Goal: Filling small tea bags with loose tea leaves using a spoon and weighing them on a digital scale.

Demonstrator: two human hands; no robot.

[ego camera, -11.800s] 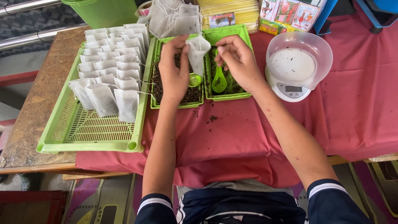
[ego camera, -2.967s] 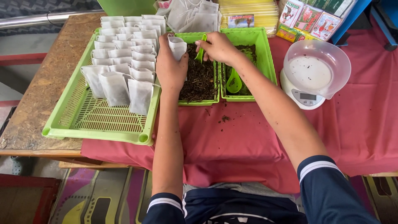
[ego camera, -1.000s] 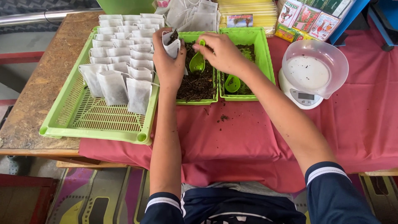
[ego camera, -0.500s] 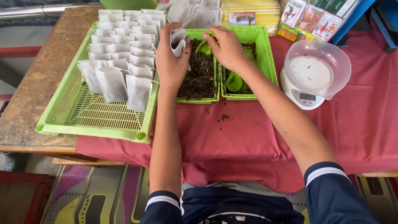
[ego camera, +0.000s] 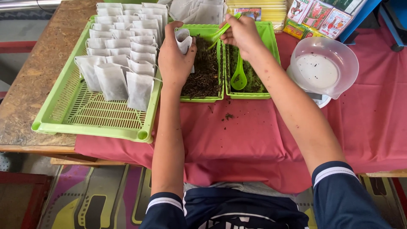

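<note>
- I'm looking down at a worn wooden table (ego camera: 38,85), half covered by a wrinkly pinkish-red cloth (ego camera: 254,140) with a few dark crumbs scattered on it.
- On the left there's a lime plastic basket tray (ego camera: 85,123) with a slotted grid floor, packed with rows of soft white filter bags (ego camera: 123,46) standing on edge, fabric-like and slightly translucent.
- My left hand (ego camera: 174,59) has its fingers curled around one open bag (ego camera: 183,38), pinching it so the mouth stays round. It hovers at the left edge of the middle tray (ego camera: 203,98).
- That tray is a shallow green rectangle full of dark, twiggy dried leaf (ego camera: 203,72).
- My right hand (ego camera: 241,32) is pressed shut around the thin handle of a green plastic spoon (ego camera: 218,33), angled down toward the bag. I can't see the bowl of it clearly.
- The next tray (ego camera: 250,95) holds finer greenish stuff, with a second spoon (ego camera: 238,76) lying in it, glossy and round-bowled.
- Off to the right sits a clear, round plastic bowl (ego camera: 324,68) on a white scale (ego camera: 318,99), well apart from both hands.
- Colourful flat packets (ego camera: 318,17) line the back edge.
</note>
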